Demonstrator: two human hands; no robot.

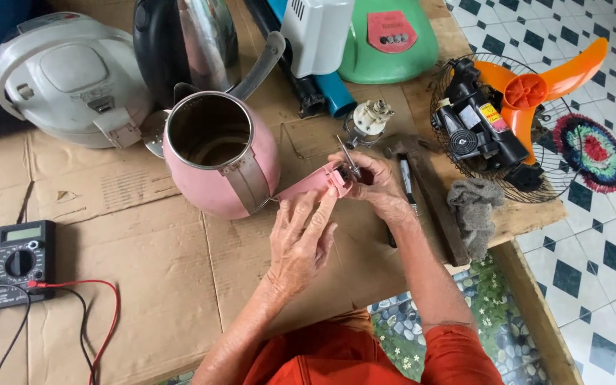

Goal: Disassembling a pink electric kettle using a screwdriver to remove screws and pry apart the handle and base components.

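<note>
**benchlurker:** What's laid out around the pink electric kettle [219, 153] here?

**fixit_fan:** Quite a pile, all spread over flattened cardboard [108, 214]. A white rice cooker [69, 75] is parked at the far left, and a dark steel kettle [187, 43] is stood right behind the pink one. A small motor part [368, 121] is left just beyond the hands, with a hammer [429, 192] and a grey rag [475, 210] laid off to the right. A fan cage with an orange blade [536, 89] is set at the table's right edge, and a green fan base [393, 36] is seen at the top. A digital multimeter [23, 260] with red and black leads is placed near left, well apart from the work.

**benchlurker:** Anything blocking the view? And how are the hands set?

**fixit_fan:** The end of the kettle's pink handle [315, 184] is partly covered by the fingers, so what's under them can't be made out. The kettle is stood upright, lid open, handle pointed right. The left hand [301, 242] is stretched forward, fingers pressed along the handle. The right hand [376, 189] is wrapped round the handle's end, and a thin metal tool [348, 158], maybe a screwdriver, is pinched in it, tilted up. Both hands are brought close together on the handle.
</note>
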